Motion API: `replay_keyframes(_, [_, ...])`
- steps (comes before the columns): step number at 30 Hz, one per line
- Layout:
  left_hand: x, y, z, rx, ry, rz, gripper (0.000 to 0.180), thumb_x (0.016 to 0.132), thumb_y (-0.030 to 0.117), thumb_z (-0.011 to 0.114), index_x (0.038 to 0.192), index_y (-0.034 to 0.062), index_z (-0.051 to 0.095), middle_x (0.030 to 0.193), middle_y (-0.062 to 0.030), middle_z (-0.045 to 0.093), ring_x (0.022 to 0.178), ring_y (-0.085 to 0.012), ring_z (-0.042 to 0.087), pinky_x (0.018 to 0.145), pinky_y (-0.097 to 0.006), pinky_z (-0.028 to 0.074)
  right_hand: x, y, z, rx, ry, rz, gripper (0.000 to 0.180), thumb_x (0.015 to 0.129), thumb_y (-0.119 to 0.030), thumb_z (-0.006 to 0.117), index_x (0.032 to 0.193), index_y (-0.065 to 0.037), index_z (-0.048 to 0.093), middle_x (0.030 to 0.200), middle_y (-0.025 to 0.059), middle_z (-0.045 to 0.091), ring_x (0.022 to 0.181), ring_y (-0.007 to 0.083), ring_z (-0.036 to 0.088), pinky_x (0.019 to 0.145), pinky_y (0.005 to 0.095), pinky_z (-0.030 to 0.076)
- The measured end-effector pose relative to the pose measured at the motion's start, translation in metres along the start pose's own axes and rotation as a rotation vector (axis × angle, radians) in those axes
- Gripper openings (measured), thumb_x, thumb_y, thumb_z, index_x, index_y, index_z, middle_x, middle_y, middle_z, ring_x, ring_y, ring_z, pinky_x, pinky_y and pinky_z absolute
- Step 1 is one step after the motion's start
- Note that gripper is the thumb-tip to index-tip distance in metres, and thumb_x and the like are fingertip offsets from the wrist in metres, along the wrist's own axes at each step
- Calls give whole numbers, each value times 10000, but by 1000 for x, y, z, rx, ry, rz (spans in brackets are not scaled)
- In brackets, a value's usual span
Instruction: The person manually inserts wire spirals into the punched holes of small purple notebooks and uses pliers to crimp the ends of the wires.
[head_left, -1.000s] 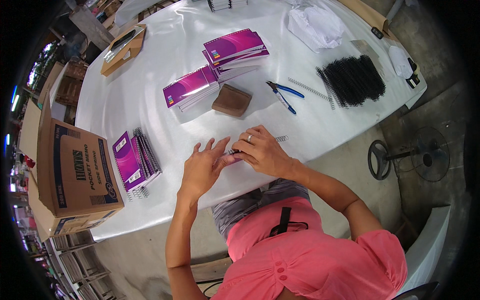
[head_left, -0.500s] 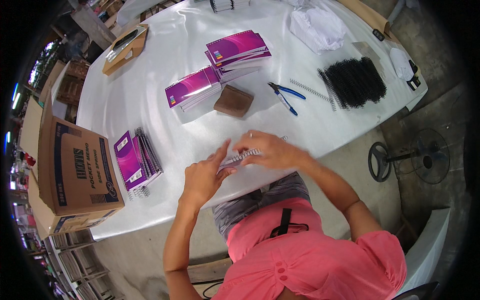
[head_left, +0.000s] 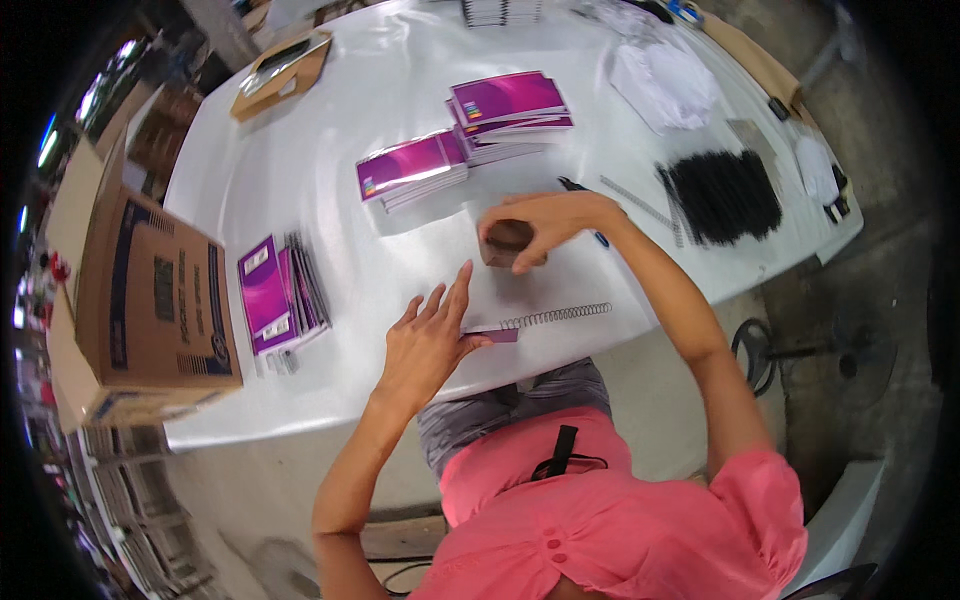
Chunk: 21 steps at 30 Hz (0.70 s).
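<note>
1. A large brown cardboard box (head_left: 150, 300) with dark blue printed panels stands at the table's near left corner.
2. A flat open brown carton (head_left: 281, 72) lies at the far left of the table.

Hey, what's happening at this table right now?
A person in a pink top works at a white table. The left hand lies flat on a white booklet with a wire spiral along its far edge. The right hand reaches further out and grips a small brown block. Purple booklets sit in stacks beyond, more lie to the left beside a cardboard box, and a pile of black spirals lies to the right.
</note>
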<state>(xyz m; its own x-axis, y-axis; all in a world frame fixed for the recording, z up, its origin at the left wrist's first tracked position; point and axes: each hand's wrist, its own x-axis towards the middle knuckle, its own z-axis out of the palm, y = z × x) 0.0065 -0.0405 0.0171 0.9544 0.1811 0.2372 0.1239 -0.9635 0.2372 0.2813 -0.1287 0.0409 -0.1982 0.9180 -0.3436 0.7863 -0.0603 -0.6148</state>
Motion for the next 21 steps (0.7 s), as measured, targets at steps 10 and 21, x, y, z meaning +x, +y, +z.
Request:
replay_keyframes(10, [4, 1, -2, -14, 28, -20, 1020, 726, 533, 703, 1539, 177, 199, 1230, -164, 627, 1130, -328, 617, 808, -402, 563, -22, -15, 42, 650, -106, -261, 640, 788, -409, 738, 1335, -110, 597, 1282, 85, 582, 1141, 235, 543, 982, 356, 438])
replay_keyframes(21, [12, 0, -12, -103, -307, -196, 1049, 771, 522, 710, 1554, 194, 93, 1093, -104, 687, 769, -372, 680, 662, -443, 549, -11, -20, 41, 358, -83, -63, 624, 819, -436, 720, 1327, -95, 602, 1233, 106, 596, 1109, 224, 562, 927, 321, 447])
